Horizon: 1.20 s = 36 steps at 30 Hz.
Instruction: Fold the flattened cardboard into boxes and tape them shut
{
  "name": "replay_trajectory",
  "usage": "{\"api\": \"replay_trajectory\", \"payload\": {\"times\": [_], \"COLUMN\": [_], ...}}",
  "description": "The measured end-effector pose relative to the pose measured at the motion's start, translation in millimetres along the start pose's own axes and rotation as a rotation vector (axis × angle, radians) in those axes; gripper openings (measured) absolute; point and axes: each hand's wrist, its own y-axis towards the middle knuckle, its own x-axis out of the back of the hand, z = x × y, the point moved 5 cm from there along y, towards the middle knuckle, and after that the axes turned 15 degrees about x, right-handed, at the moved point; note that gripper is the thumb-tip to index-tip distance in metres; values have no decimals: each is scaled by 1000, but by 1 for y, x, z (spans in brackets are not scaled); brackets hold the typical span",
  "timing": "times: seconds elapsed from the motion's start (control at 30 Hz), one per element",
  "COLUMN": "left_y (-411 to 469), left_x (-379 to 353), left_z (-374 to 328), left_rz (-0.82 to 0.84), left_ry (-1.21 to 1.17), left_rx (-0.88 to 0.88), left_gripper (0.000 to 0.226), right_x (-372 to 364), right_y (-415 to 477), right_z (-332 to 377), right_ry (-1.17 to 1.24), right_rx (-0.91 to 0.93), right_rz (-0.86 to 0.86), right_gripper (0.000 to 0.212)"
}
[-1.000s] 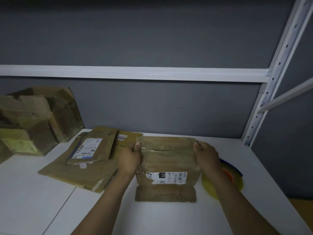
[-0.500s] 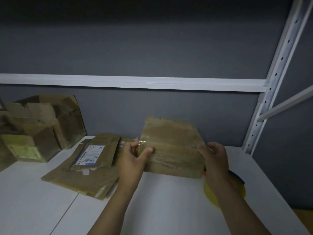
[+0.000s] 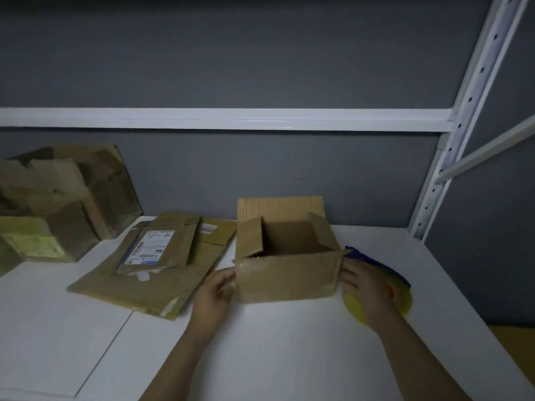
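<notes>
Flipped back over in the last half second, the box (image 3: 289, 273) went from being held up off the table (image 3: 275, 357) with its taped underside facing the camera to sitting upright on it, open end up. Over on the far left sat a heap of boxes (image 3: 58, 204) already made up, and next to those a pile of flats (image 3: 150, 270) yet to be folded, just left of the box and maybe touching it. Left hand (image 3: 215, 293) was on the box's near left corner, thumb on the front panel and fingers on the side, looked like a light pinch. On the box itself, the back flap stood straight up, both side flaps leaned up and out, and the front one hung down the near face. Right hand (image 3: 367, 287) had its curled fingertips on the near right edge, but I honestly couldn't tell if it was gripping or just steadying. Right under and behind that hand lay the yellow tape roll (image 3: 402, 299), with something blue (image 3: 364, 257) poking out past it. So my read was the bottom was done, and folding the top flaps in and taping them was what remained for this one.
</notes>
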Motion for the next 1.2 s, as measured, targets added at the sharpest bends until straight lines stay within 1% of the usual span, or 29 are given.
{"api": "replay_trajectory", "payload": {"times": [0.03,0.07,0.1,0.13,0.2,0.27,0.3,0.33,0.37,0.4,0.43,0.47,0.5,0.53,0.57,0.6,0.67,0.7,0.77,0.83,0.9,0.93,0.97,1.0,1.03,1.07,1.1,1.13,1.2], "left_y": [0,1,4,7,12,17,19,20,22,21,19,18,19,21,22,25,25,25,25,24,24,26,26,28,27,26,26,26,26], "left_x": [4,7,9,11,13,14,17,20,23,22,20,17,11,6,1,-4,-7,-6,-2,2,7,11,15,19,21,23,24,24,20], "left_z": [-1,-5,-10,-19,-47,-72,-80,-86,-90,-95,-99,-104,-109,-113,-116,-116,-114,-113,-111,-113,-115,-114,-112,-109,-108,-106,-105,-105,-109], "left_rz": [51,96,117,123,154,178,192,230,287,358,414,432,396,329,249,179,100,86,66,54,64,108,182,281,381,459,491,486,394], "left_ry": [-85,-196,-261,-290,-235,-164,-111,-26,84,189,286,387,504,618,689,706,636,606,562,536,501,466,421,396,415,468,514,534,541], "left_rx": [51,114,178,232,288,320,346,374,403,429,440,422,375,309,240,187,103,44,-107,-221,-222,-184,-137,-85,-45,-20,-4,-7,-58], "left_gripper": [29,24,22,27,38,42,49,63,82,98,108,110,106,100,97,95,89,81,58,35,22,18,13,19,36,56,71,78,74], "right_x": [4,6,5,1,-12,-21,-24,-24,-25,-26,-29,-33,-40,-45,-52,-55,-54,-49,-37,-25,-15,-12,-10,-7,-6,-6,-9,-11,-14], "right_y": [1,4,5,12,19,23,24,26,25,27,28,29,30,32,33,33,31,30,29,30,27,23,20,17,16,15,15,17,25], "right_z": [3,6,11,18,29,38,41,42,45,45,46,47,49,51,55,59,71,74,78,77,75,75,75,75,74,73,71,69,66], "right_ry": [-70,-114,-135,-165,-241,-343,-373,-395,-423,-490,-579,-686,-802,-916,-1002,-1044,-1000,-947,-848,-766,-624,-559,-515,-509,-533,-558,-583,-607,-654], "right_rx": [-1,-7,-15,0,46,102,115,123,129,131,130,134,167,227,300,374,503,558,648,643,514,428,343,274,242,241,261,297,406], "right_rz": [11,50,85,135,262,342,387,447,515,577,622,640,637,610,580,543,454,412,370,412,546,651,760,852,913,948,950,919,763], "right_gripper": [24,31,36,38,40,44,51,62,74,87,101,110,114,114,106,93,59,46,28,27,24,30,44,58,68,74,75,72,50]}}
